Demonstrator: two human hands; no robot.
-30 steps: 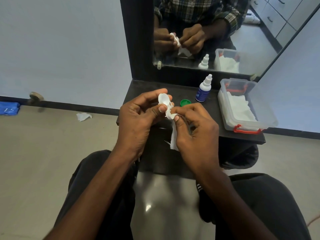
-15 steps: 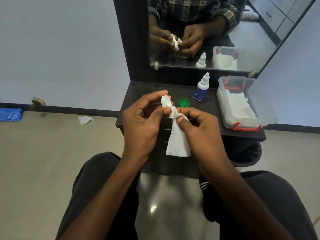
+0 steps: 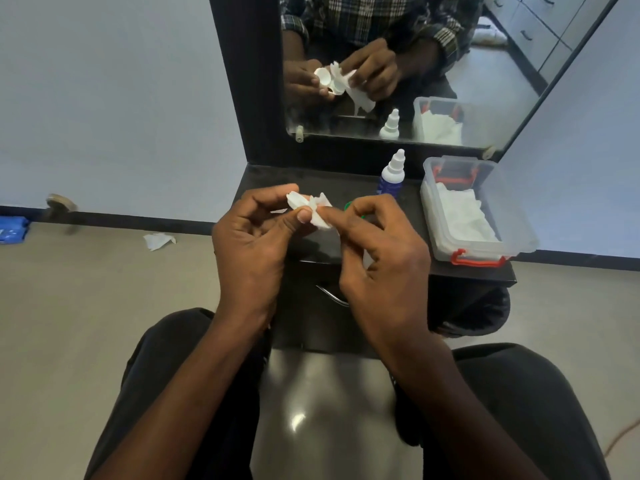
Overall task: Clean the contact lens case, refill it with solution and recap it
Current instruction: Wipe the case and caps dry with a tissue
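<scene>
We've got the lens case [image 3: 295, 200] pinched in our left hand [image 3: 254, 244] above the desk [image 3: 266, 180], while our right hand [image 3: 379, 249] fingers grip a tissue [image 3: 320, 218] pushed against it. Solution bottle [image 3: 392, 174] and green cap [image 3: 349, 205] sit on the desk just behind.

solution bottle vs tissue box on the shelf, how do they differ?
The solution bottle is small, narrow and upright, with a blue body and white nozzle; the tissue box is a wide, low, clear plastic tub with red latches. The bottle has its white cap on, while the box is open-topped with white tissues showing inside. The bottle stands nearer the mirror; the box reaches the shelf's front edge. Both rest untouched on the dark shelf.
</scene>
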